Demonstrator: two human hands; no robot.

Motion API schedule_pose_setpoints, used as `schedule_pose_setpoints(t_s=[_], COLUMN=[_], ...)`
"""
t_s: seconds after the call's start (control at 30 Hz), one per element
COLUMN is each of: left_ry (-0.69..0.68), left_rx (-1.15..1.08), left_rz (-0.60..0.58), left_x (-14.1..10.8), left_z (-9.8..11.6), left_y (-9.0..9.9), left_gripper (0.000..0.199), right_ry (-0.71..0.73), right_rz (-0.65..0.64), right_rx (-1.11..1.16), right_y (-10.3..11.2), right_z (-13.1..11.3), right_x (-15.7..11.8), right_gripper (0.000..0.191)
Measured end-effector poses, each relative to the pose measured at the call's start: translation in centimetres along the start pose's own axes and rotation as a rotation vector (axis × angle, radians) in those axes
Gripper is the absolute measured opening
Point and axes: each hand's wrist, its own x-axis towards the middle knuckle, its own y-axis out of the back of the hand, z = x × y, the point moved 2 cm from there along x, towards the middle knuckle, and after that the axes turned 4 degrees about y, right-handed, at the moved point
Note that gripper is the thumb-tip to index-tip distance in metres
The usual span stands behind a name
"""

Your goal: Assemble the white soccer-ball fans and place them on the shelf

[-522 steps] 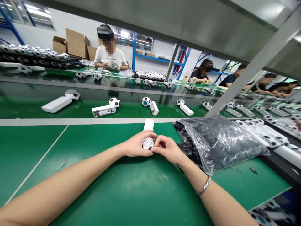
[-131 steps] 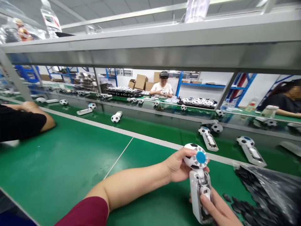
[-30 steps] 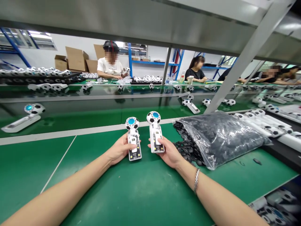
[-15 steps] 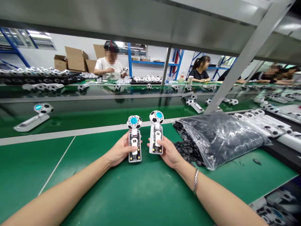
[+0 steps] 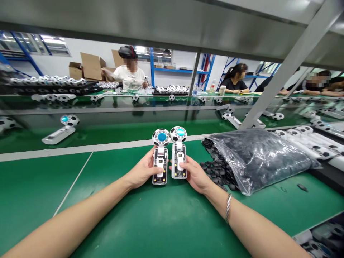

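L hand (image 5: 143,170) closed around the body of L unit (image 5: 160,156), thumb flat on its white centre pc; R hand (image 5: 196,175) has same grip on R unit (image 5: 179,156), thumb also on the white pc. Both units approx upright, side by side above the green tabletop (image 5: 161,222), football-pattern heads up top w/ blue discs facing cam, bodies below showing dark PCBs w/ small yellow squares near the bottom. Narrow gap betw bodies; heads v close, can't tell if touching. R disc has a bright glare patch, L disc plain blue. Braided bracelet (image 5: 228,208) on R wrist. Clear plastic bag (image 5: 268,157) of dark pcs sits R of R hand, open end twd it, loose black pcs (image 5: 219,172) heaped at the mouth & on the table; one more small dark pc (image 5: 302,187) in front of bag. Tray (image 5: 329,168) w/ white units at far R edge, behind/beside bag. Past the table's pale edge strip: another unit (image 5: 60,132) on the green line, to the L, disc lit-looking; more further R, partly behind slanted post (image 5: 290,68). Across the line, person in white tee (image 5: 133,78) holds a football-headed unit; cardboard boxes (image 5: 92,66) behind.
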Motion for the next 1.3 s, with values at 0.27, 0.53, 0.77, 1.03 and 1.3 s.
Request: schedule_pose_setpoints(t_s=[0.27,0.53,0.77,1.03,1.3], left_ry=[0.002,0.004,0.002,-0.027,0.014], left_rx=[0.0,-0.002,0.0,0.026,-0.107], left_rz=[0.007,0.01,0.012,0.013,0.118], left_x=[0.0,0.0,0.2,0.9,1.5], left_z=[-0.1,-0.1,-0.1,-1.4,-2.4], left_y=[0.1,0.0,0.3,1.3,1.2], left_gripper=[0.071,0.073,0.074,0.071,0.064], right_ry=[-0.003,-0.018,-0.02,-0.134,-0.286], right_rz=[-0.013,0.002,0.013,0.174,0.273], right_rx=[-0.007,-0.005,0.007,-0.001,-0.021], right_y=[0.1,0.0,0.1,0.9,2.5], right_z=[0.0,-0.1,0.0,0.1,0.6], right_x=[0.0,-0.1,0.0,0.4,1.3], right_gripper=[0.034,0.035,0.037,0.044,0.037])
